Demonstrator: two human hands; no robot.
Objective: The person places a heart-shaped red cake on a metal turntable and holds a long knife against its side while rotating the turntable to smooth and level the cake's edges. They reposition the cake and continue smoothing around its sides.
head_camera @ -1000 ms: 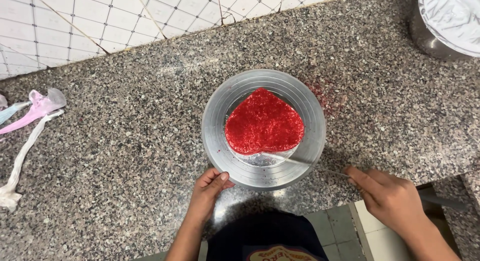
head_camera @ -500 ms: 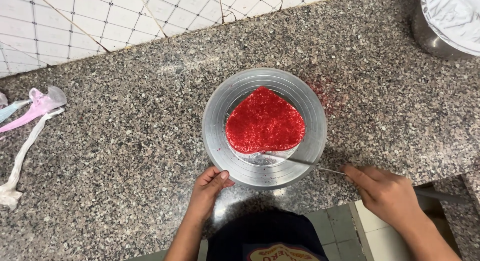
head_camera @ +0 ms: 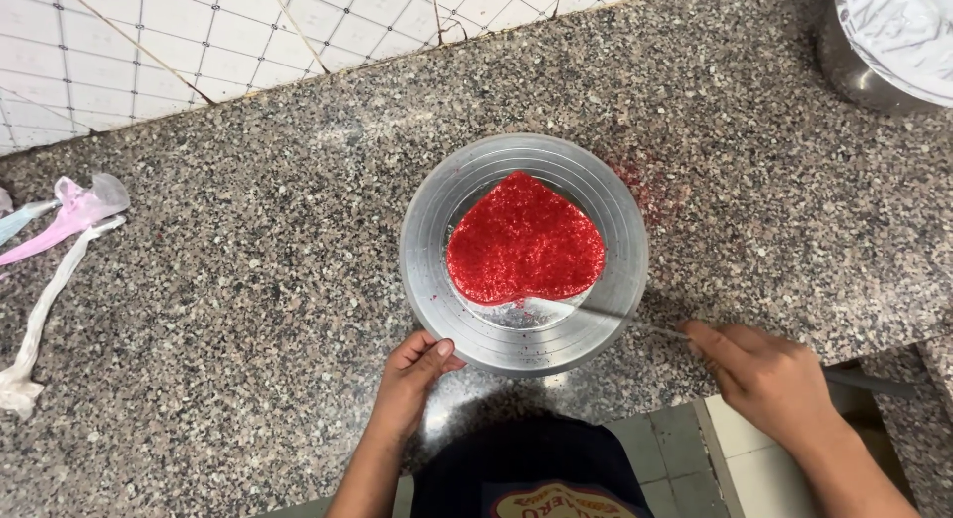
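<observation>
A red heart-shaped cake [head_camera: 524, 240] covered in red crumbs sits on a round metal turntable [head_camera: 434, 232] on a speckled granite counter. My left hand [head_camera: 415, 374] rests its fingers on the turntable's near rim. My right hand [head_camera: 762, 377] grips the handle of a long palette knife [head_camera: 596, 313], whose blade lies flat on the turntable under the cake's near edge.
A metal bowl with white cream [head_camera: 893, 37] stands at the far right. Used piping bags [head_camera: 62, 240], pink and white, lie at the left edge. A tiled wall [head_camera: 199, 42] backs the counter. Red crumbs [head_camera: 655, 191] are scattered right of the turntable.
My right hand has taken hold of the knife handle and shifted slightly left. The cake and turntable have turned a little; my left hand stays on the rim.
</observation>
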